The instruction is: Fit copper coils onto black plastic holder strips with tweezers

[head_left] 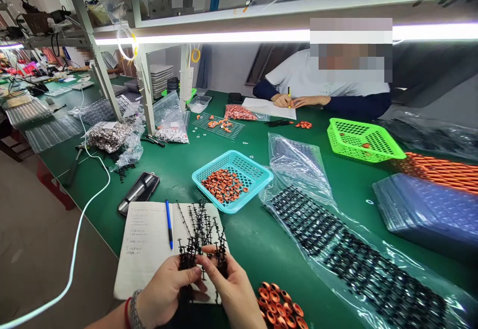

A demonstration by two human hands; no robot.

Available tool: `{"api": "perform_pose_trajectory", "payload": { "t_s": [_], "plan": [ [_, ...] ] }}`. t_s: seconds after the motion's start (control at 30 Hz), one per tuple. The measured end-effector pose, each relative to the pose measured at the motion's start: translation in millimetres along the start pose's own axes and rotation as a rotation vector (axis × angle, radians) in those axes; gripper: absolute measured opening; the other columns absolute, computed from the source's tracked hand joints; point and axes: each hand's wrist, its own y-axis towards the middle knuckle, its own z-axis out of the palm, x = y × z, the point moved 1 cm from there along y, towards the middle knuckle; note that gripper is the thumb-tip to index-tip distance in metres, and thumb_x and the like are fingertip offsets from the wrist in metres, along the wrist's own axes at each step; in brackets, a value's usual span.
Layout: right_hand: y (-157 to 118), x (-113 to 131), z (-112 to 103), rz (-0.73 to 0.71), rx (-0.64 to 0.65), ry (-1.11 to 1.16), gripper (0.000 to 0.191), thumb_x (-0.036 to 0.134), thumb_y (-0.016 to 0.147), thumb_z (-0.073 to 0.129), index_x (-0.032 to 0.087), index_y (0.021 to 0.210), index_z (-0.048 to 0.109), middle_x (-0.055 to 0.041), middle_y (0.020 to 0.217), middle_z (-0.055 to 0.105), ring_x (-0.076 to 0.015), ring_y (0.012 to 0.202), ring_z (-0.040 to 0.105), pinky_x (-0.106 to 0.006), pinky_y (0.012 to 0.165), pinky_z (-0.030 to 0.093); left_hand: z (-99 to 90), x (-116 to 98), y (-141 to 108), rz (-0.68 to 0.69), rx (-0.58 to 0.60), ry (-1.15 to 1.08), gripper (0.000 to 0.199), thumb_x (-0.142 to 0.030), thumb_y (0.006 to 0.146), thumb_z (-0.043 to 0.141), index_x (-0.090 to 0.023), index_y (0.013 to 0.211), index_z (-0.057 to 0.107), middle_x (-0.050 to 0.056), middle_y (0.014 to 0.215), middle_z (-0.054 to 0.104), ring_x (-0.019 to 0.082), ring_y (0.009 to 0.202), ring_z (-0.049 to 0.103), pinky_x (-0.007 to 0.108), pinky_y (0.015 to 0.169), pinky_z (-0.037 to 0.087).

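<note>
My left hand [166,289] and my right hand [233,289] are together at the bottom centre, fingers closed around a bunch of thin black plastic sprues [201,227] with small studs along them. The bunch sticks up above an open notebook [140,254] with handwriting. A blue pen [169,224] lies across the notebook's middle. Right of my right hand is a pile of orange ring-shaped parts [278,304]. Beyond the notebook stands a light-blue basket [256,189] holding more orange rings [224,184]. What the inner fingers touch is partly hidden.
Bagged black parts [354,254] stretch along the right, near clear trays [425,214] and a green basket [373,157]. A dark phone-like case [139,193] lies left. Opposite, a person [298,80] writes on paper. A white cable [76,254] crosses the left edge.
</note>
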Motion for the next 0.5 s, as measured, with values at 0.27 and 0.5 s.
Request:
{"api": "perform_pose_trajectory", "payload": {
  "t_s": [0.27,0.5],
  "plan": [
    [-2.1,-7.7,0.0,0.098,0.154,0.039,0.058,0.06,0.069,0.081,0.015,0.101,0.064,-0.0027,0.056,0.066,-0.0233,0.045,0.063,-0.032,0.044,0.049,-2.8,3.9,2.2,0.005,0.102,0.107,0.048,-0.049,0.06,0.09,-0.012,0.081,0.069,-0.001,0.064,0.056,0.012,0.055,0.052,0.026,0.05,0.054],
    [-1.7,-6.2,-1.7,0.066,0.13,-0.011,0.049,0.061,0.068,0.081,0.017,0.075,0.062,-0.0034,0.054,0.064,-0.0205,0.042,0.059,-0.03,0.042,0.046,-1.4,5.1,1.2,-0.014,0.121,0.111,0.048,-0.049,0.06,0.09,-0.012,0.078,0.067,-0.002,0.061,0.053,0.011,0.053,0.05,0.026,0.05,0.054]
  ]
}}
